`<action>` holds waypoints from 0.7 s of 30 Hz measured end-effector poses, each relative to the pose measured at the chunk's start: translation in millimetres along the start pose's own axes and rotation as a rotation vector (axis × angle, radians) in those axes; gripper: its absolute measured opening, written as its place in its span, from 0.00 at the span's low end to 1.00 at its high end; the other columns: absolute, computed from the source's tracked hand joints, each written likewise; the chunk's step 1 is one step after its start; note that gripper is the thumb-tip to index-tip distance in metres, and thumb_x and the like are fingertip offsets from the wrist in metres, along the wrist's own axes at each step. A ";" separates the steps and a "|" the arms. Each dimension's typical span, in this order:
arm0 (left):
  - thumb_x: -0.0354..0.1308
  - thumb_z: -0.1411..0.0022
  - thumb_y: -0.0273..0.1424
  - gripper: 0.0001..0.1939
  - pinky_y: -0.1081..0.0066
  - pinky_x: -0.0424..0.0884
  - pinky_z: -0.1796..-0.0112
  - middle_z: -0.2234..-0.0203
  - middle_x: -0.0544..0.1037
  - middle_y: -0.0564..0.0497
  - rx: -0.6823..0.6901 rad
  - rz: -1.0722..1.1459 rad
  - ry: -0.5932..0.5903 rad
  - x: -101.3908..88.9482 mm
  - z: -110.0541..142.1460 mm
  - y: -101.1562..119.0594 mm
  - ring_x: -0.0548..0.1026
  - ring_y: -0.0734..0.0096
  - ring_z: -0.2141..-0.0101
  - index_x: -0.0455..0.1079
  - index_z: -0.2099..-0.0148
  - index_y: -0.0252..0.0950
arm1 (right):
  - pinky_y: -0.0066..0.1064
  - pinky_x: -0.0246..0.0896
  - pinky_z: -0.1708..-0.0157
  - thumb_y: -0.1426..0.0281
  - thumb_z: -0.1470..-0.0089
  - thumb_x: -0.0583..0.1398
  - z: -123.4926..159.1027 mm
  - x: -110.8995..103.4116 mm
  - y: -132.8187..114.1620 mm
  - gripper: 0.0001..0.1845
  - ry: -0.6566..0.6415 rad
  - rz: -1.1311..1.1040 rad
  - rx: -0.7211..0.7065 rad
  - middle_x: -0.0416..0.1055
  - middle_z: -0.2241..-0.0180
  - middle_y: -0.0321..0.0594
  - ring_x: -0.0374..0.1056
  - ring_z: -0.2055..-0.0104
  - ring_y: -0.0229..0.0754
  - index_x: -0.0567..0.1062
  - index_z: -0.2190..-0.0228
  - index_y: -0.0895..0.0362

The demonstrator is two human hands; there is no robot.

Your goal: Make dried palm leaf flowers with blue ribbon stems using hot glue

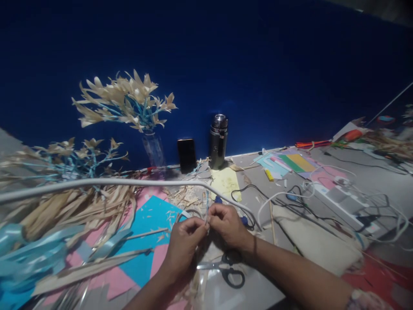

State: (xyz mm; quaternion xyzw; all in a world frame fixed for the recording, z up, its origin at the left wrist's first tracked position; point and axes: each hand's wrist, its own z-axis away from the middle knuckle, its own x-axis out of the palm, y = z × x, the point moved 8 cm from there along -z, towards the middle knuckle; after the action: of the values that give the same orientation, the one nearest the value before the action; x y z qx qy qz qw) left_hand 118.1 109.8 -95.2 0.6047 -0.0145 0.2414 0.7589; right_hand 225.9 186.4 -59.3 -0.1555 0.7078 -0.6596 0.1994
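My left hand (185, 241) and my right hand (229, 226) meet at the middle of the table, fingertips pinched together. Between them stands a thin light-blue and whitish stem (207, 199), its upper end rising above the fingers. Its lower part is hidden by my hands. Scissors (232, 275) with dark handles lie just below my right wrist, blades toward the left. A grey curved loop (189, 212) shows behind my left hand; I cannot make out what it belongs to. Pale scraps (185, 196) are scattered beyond my fingers.
A white cable (129, 182) crosses in front. Beyond it are a glass vase (154, 148) of dried-leaf flowers (129, 101), a phone (186, 156) and a thermos (218, 142). Dried husks (48, 215) and blue ribbon (35, 267) lie left, a power strip (342, 204) right.
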 end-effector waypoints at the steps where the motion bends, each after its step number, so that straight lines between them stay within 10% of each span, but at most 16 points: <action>1: 0.73 0.51 0.35 0.14 0.75 0.57 0.78 0.84 0.68 0.57 -0.009 0.018 -0.001 0.3 -0.1 0.7 0.64 0.78 0.81 0.71 0.76 0.35 | 0.27 0.50 0.75 0.67 0.55 0.62 -0.1 -0.2 1.5 0.07 -0.001 -0.023 0.004 0.61 0.81 0.31 0.55 0.75 0.35 0.73 0.79 0.57; 7: 0.74 0.49 0.37 0.17 0.77 0.55 0.79 0.84 0.68 0.57 -0.058 0.124 -0.049 4.0 -0.7 7.0 0.63 0.80 0.83 0.70 0.74 0.34 | 0.26 0.48 0.77 0.55 0.49 0.67 -3.3 1.9 6.8 0.18 -0.075 -0.277 0.051 0.71 0.74 0.37 0.56 0.76 0.33 0.79 0.71 0.59; 21: 0.73 0.48 0.38 0.15 0.75 0.62 0.77 0.82 0.72 0.53 -0.169 0.148 -0.248 18.8 3.3 -1.5 0.67 0.77 0.81 0.73 0.70 0.33 | 0.25 0.43 0.80 0.54 0.56 0.72 -3.4 -5.1 8.1 0.22 0.028 -0.402 0.152 0.57 0.84 0.27 0.49 0.81 0.31 0.72 0.78 0.57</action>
State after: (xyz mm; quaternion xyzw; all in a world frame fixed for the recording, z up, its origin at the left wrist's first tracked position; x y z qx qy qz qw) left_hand 136.2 113.1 -89.9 0.5613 -0.1728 0.2178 0.7795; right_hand 229.1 192.4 -66.8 -0.2686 0.6135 -0.7398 0.0650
